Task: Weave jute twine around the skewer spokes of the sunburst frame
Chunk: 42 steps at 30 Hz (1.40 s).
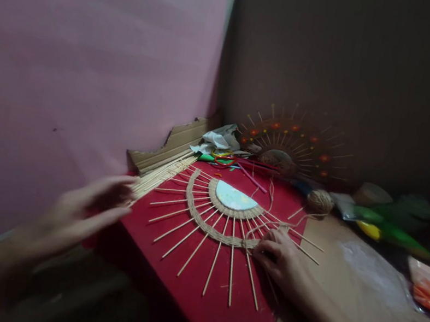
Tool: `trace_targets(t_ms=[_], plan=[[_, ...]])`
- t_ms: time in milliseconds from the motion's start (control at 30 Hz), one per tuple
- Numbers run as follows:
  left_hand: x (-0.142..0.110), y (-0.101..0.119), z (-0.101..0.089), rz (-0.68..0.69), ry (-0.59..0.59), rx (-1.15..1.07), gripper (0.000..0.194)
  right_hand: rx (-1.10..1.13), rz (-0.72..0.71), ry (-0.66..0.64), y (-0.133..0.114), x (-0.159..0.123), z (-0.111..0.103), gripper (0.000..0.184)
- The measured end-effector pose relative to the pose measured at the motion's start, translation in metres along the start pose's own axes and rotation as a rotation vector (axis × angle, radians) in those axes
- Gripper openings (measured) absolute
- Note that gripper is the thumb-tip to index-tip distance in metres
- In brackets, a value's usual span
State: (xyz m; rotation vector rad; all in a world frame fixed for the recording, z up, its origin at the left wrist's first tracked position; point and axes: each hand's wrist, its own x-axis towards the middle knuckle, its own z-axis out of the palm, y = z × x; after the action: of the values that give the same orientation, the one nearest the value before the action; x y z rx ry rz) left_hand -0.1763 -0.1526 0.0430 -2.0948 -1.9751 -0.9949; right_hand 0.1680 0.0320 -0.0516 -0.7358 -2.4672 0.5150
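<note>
A half-circle of thin wooden sticks fans out from a pale blue-green half-disc. Twine is woven round the disc's edge, and a separate woven twine band arcs across the sticks further out. At the right end of that band, my right hand has its fingers closed on the twine, which loops up beside it. My left hand is by the table's left edge, thumb and fingers apart, close to a bundle of loose sticks. Whether its fingertips touch the bundle is unclear.
A red-covered table carries the work. Behind it lie red-handled scissors, crumpled plastic and a cardboard strip. A decorated stick fan stands at the back. A twine ball and a cardboard sheet are rightward.
</note>
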Motion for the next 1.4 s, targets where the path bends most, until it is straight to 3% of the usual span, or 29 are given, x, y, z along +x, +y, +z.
trace_targets(t_ms=[100,133,200,267,333,400,533,833,933,1067,1167,1267,1333,1400], plan=[[0.059,0.012,0.050,0.114,-0.183,-0.099,0.029,0.000,-0.009,0.009,0.002,0.000,0.001,0.018],[0.081,0.018,0.071,0.162,-0.192,-0.082,0.027,-0.003,-0.009,0.008,0.002,0.000,0.002,0.018],[0.121,0.031,0.111,0.244,-0.387,0.029,0.022,-0.016,-0.011,0.013,0.002,0.000,0.002,0.019],[0.148,0.040,0.142,0.264,-0.466,0.074,0.019,-0.031,-0.011,0.021,0.001,0.000,0.001,0.020],[0.163,0.042,0.160,0.269,-0.471,0.110,0.020,-0.037,-0.006,0.024,0.000,0.001,0.001,0.020],[0.167,0.040,0.166,0.273,-0.456,0.131,0.023,-0.034,0.001,0.023,-0.001,0.001,0.001,0.018],[0.161,0.036,0.163,0.261,-0.383,0.152,0.031,-0.033,0.006,0.029,0.000,0.001,0.002,0.016],[0.139,0.040,0.161,0.277,-0.449,0.127,0.032,-0.024,-0.033,0.042,0.010,0.002,0.009,0.016],[0.133,0.038,0.151,0.275,-0.454,0.077,0.029,-0.015,-0.028,0.044,0.011,0.003,0.010,0.016],[0.116,0.035,0.123,0.237,-0.332,-0.039,0.025,-0.012,-0.006,0.040,0.010,0.002,0.010,0.016],[0.091,0.034,0.095,0.105,-0.177,-0.365,0.018,-0.012,-0.006,0.040,0.009,0.001,0.009,0.015],[0.059,0.035,0.068,-0.163,-0.056,-0.585,0.014,-0.002,-0.013,0.032,0.007,0.001,0.008,0.017],[0.038,0.036,0.054,-0.369,0.113,-0.653,0.022,0.002,-0.014,0.014,0.007,0.001,0.007,0.018],[0.019,0.037,0.043,-0.471,0.274,-0.695,0.025,-0.002,-0.013,0.006,0.007,0.001,0.006,0.019]])
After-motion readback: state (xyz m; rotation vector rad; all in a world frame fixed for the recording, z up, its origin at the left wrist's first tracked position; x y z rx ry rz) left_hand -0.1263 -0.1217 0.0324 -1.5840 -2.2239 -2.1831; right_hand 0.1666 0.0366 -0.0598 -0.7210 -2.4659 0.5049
